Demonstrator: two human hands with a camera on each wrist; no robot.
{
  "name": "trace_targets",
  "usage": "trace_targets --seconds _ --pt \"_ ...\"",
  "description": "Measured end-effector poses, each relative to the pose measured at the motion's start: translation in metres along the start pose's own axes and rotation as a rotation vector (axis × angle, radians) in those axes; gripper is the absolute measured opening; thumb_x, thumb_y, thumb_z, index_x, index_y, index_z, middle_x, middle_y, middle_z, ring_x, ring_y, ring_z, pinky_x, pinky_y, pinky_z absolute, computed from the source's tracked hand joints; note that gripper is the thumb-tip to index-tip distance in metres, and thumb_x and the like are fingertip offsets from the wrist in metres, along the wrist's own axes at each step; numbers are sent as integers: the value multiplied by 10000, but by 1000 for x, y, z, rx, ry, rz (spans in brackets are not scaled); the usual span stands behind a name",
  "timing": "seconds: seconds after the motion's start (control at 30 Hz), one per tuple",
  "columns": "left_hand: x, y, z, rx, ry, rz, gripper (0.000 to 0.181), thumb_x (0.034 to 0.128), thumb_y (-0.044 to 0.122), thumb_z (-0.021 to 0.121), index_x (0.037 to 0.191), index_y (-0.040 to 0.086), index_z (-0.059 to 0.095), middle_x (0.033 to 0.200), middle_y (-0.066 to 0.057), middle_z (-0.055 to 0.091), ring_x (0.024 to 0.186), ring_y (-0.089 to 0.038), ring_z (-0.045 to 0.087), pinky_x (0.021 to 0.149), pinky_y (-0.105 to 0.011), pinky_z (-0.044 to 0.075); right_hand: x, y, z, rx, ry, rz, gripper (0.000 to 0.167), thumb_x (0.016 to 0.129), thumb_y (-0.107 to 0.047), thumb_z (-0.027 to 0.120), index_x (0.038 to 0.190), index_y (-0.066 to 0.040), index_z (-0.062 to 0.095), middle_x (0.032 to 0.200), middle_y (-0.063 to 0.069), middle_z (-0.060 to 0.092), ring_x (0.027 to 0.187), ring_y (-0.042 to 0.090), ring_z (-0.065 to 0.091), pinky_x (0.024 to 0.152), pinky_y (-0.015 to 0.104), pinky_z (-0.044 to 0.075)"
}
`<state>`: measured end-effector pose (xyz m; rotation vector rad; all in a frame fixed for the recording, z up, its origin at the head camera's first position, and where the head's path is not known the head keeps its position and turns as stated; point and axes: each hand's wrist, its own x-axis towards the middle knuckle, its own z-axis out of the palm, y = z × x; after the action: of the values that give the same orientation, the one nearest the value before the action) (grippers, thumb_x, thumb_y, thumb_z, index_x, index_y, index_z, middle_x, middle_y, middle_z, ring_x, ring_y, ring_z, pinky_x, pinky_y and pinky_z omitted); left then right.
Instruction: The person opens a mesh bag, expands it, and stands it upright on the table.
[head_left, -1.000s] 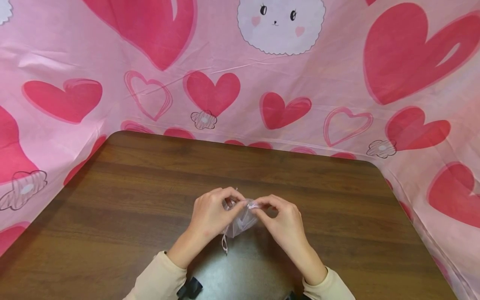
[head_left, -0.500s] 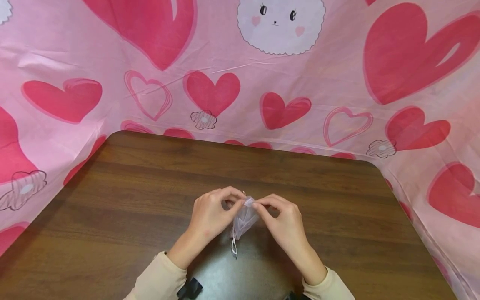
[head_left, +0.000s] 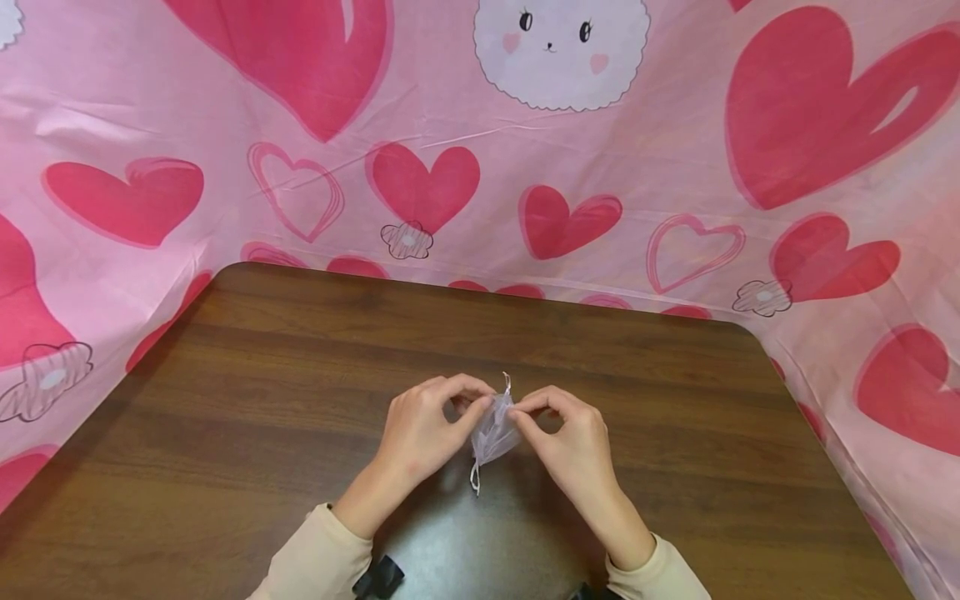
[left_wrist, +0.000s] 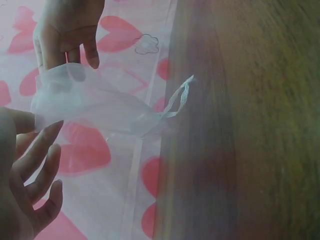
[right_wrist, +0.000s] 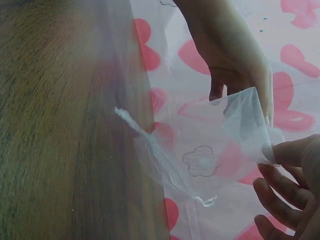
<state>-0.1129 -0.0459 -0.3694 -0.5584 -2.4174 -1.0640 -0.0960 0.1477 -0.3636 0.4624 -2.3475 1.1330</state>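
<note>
A small sheer whitish pouch (head_left: pixel 493 433) with white drawstring loops is held up between both hands in the head view. My left hand (head_left: pixel 427 425) pinches its left side between thumb and forefinger; my right hand (head_left: pixel 573 437) pinches the right side the same way. The left wrist view shows the pouch (left_wrist: pixel 95 102) stretched sideways, one string loop hanging off its end, and my left hand's (left_wrist: pixel 30 175) other fingers loosely bent. From the right wrist, the see-through pouch (right_wrist: pixel 225 135) has a gathered string edge, and my right hand (right_wrist: pixel 290 185) grips a corner.
A brown wooden table (head_left: pixel 300 350) with rounded far corners lies under the hands. Pink cloth (head_left: pixel 480 108) printed with red hearts hangs around its back and sides. Black wrist straps (head_left: pixel 380 577) show near the bottom edge, below the beige sleeves.
The pouch has turned between the fingertips: its lower string loop has shifted right, and another string end now sticks up above it. Both hands have stayed nearly in place.
</note>
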Motion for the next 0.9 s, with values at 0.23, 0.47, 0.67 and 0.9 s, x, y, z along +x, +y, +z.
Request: trace_targets --seconds 0.23,0.47,0.67,0.9 --pt "0 0 0 -16 -11 41 90 856 272 789 926 312 749 766 210 589 698 -36 567 577 -271 415 0 0 0 -18 11 3 227 707 9 869 775 -149 722 786 -82 704 735 89 658 667 331 520" --pt "-1 -1 0 -46 -57 97 191 825 318 820 1005 308 759 908 228 655 727 -9 570 574 -255 415 1 1 0 -12 10 -25 241 700 28 867 780 -149 723 783 -88 697 720 132 667 656 294 515" --pt "-1 -2 1 -11 -32 130 213 805 292 839 1011 289 784 806 198 648 695 12 535 549 -238 408 0 2 0 25 -13 -64 204 733 36 838 838 -119 759 808 -39 726 731 100 666 677 205 491" --pt "0 -2 1 4 5 89 130 793 280 850 906 315 797 822 229 661 704 13 550 562 -235 424 -1 2 2 69 -38 -86 205 776 15 820 928 -118 782 832 -74 715 738 62 632 684 198 486"
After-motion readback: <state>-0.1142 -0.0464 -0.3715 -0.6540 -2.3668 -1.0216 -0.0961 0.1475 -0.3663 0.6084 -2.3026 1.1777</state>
